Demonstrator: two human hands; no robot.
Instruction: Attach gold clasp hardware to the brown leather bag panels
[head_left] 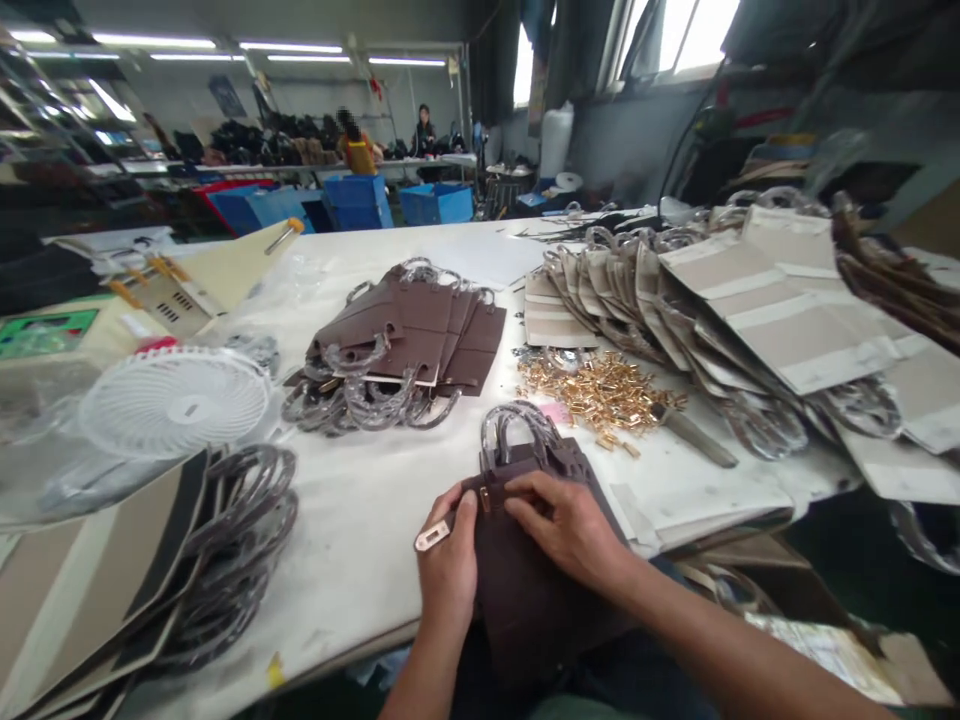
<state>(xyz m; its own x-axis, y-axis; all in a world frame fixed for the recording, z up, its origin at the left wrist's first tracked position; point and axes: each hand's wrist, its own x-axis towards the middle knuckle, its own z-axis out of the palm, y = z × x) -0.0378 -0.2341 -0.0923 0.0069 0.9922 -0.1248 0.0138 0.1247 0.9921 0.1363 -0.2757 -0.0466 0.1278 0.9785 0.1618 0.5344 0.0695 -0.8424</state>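
A dark brown bag panel (525,590) with plastic-wrapped handles (517,430) lies at the near table edge, in front of me. My left hand (448,560) is closed on its left side, thumb by a small metal strap tip (433,536). My right hand (562,525) pinches a small gold clasp (486,497) on the panel's top. A heap of gold metal fittings (600,392) lies just beyond, with a grey tool (694,432) beside it.
A pile of brown panels with wrapped handles (409,340) sits mid-table. Beige panels (750,310) fan out on the right, more panels (112,580) at the near left. A white fan (176,400) lies left. Blue crates (360,200) and two people stand far back.
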